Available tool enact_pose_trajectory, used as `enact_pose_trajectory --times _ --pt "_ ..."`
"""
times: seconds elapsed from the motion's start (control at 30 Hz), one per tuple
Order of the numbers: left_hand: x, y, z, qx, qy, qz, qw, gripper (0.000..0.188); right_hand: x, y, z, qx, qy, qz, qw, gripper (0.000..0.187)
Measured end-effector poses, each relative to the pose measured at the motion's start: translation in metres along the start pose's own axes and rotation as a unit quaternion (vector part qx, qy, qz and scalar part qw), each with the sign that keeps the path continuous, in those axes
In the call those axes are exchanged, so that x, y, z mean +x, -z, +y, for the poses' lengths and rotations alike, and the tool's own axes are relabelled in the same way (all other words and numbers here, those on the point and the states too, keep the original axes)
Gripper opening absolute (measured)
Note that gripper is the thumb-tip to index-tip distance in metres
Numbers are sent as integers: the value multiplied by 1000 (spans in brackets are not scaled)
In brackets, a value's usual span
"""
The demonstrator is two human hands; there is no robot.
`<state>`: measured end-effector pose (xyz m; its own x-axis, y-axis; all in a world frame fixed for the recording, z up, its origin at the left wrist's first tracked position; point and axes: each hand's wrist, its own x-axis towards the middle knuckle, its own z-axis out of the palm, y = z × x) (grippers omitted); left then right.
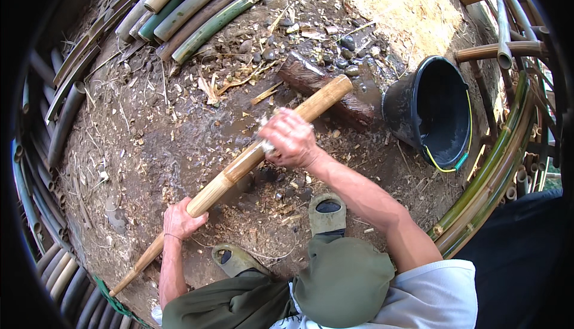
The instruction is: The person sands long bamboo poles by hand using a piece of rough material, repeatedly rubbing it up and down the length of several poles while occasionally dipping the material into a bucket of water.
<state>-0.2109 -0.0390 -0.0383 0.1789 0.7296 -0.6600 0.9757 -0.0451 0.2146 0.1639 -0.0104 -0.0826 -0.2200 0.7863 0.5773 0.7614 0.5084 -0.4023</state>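
A pale, wet bamboo pole (222, 185) slants across the middle, its thick end at the upper right and a thin tapered end at the lower left. My left hand (183, 219) is closed round its lower part. My right hand (291, 139), slightly blurred, presses a whitish wad (267, 145) against the upper part; the wad is mostly hidden by the fingers, so its material is unclear. Under the upper end lies a short dark log (298, 73), and the pole crosses over it.
A black bucket (399, 106) with a yellow-green handle leans on its side to the right. Bamboo poles lie stacked at the upper left (209, 27), along the left edge and at right (487, 176). Shavings and pebbles (348, 43) cover the muddy ground. My feet rest below the pole.
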Motion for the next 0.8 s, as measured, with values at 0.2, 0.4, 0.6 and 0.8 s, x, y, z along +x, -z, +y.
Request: enact_pose_trajectory --times 0.2,0.4,0.6,0.8 --pt "-11 2 -1 4 -20 44 999 48 1 53 96 -133 -70 0 989 21" --pt "-3 1 -16 50 -59 -6 997 50 28 136 173 -75 -432 72 896 29" --pt "-48 112 14 67 -6 38 997 48 79 263 116 -153 -283 101 942 33" --pt "-68 260 156 186 -82 105 974 48 45 369 86 -319 -367 -32 873 76"
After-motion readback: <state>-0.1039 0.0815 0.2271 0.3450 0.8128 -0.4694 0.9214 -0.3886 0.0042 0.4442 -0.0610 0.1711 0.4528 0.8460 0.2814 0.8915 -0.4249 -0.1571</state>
